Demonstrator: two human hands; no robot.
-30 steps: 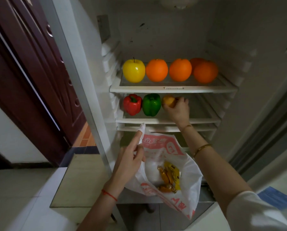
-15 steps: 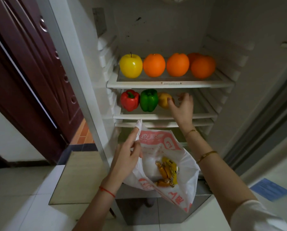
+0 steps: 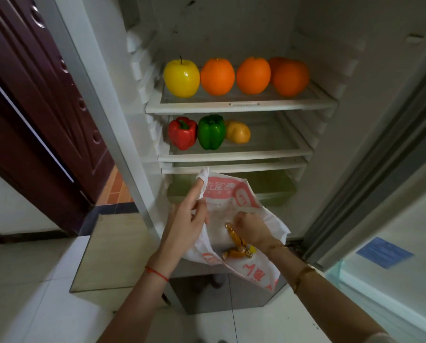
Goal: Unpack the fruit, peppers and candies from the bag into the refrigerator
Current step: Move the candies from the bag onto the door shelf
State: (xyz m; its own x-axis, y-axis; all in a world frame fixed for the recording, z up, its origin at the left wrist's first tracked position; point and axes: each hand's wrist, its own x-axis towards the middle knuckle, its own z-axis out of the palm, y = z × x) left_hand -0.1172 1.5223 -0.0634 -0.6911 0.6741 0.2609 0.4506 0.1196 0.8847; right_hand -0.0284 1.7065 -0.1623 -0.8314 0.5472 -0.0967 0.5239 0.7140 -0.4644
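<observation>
My left hand (image 3: 186,220) pinches the rim of a white and red plastic bag (image 3: 234,194) in front of the open refrigerator. My right hand (image 3: 252,227) is down inside the bag, fingers curled over the orange wrapped candies (image 3: 235,247); whether it grips one is hidden. On the upper shelf (image 3: 241,105) sit a yellow apple (image 3: 181,78) and several oranges (image 3: 253,75). The second shelf (image 3: 234,154) carries a red pepper (image 3: 182,132), a green pepper (image 3: 211,131) and a yellow pepper (image 3: 238,132) in a row at the left.
A dark red door (image 3: 41,100) stands to the left of the fridge. The fridge door (image 3: 392,243) hangs open on the right with a blue label. A pale green drawer (image 3: 276,186) lies below the shelves. The floor is white tile.
My right hand has let go of the yellow pepper on the second shelf and dropped down into the bag onto the candies. My left hand keeps hold of the bag's rim.
</observation>
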